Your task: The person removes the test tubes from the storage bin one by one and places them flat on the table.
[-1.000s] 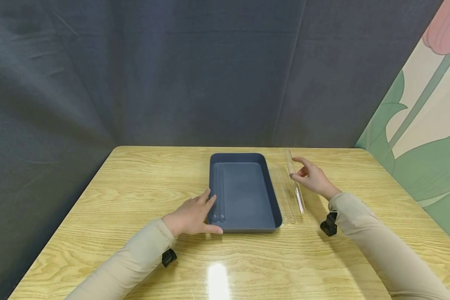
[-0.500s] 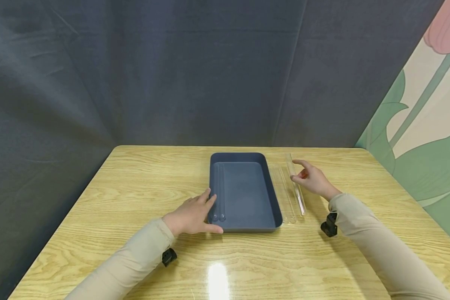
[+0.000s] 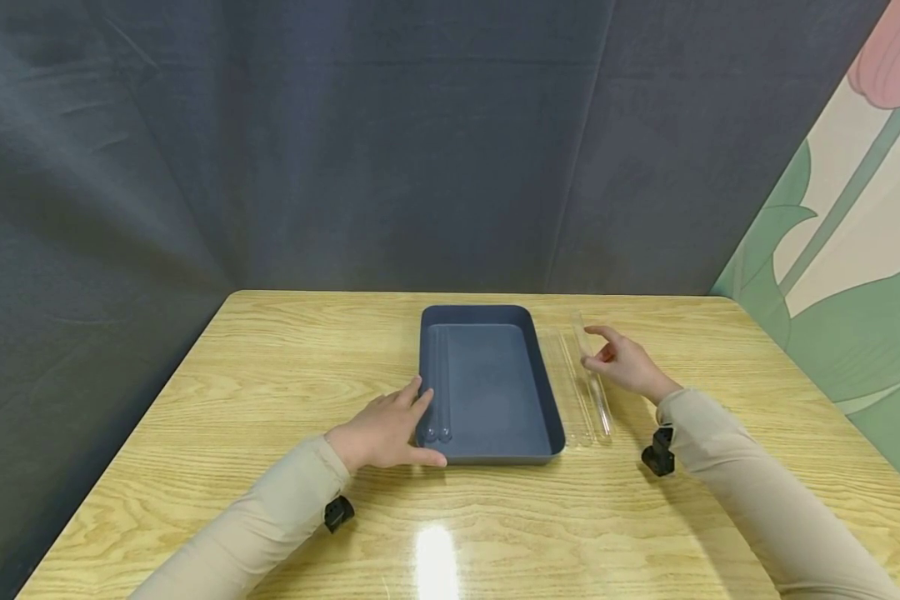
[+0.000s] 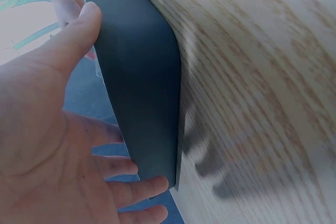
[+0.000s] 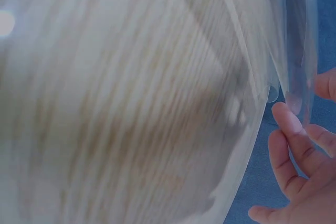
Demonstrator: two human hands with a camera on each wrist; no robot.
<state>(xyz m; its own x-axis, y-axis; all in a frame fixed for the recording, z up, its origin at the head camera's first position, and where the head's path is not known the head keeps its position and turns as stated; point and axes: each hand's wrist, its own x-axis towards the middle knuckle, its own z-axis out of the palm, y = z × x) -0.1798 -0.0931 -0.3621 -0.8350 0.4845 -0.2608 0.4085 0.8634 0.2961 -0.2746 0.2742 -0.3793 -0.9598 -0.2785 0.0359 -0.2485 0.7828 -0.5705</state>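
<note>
In the head view, my right hand (image 3: 626, 364) pinches a long clear test tube (image 3: 602, 410) between thumb and fingers, just to the right of the tray. The tube is tilted only a little, low over the table. Beside it lie more clear test tubes (image 3: 572, 392), parallel to the dark blue tray (image 3: 549, 400). Two test tubes (image 3: 444, 387) rest along the tray's left side, rounded ends toward me. My left hand (image 3: 382, 432) is spread at the tray's near left corner, its fingers straight against the rim. The right wrist view shows the held tube (image 5: 300, 45) between the fingers.
The light wood table (image 3: 285, 358) ends at a back edge against a dark curtain (image 3: 420, 150). A wall with a painted flower (image 3: 855, 292) stands at the right. Bright light glares off the table's front (image 3: 437, 558).
My right hand has lowered the test tube and brought it slightly toward me, beside the others on the table. The left hand and tray have stayed put.
</note>
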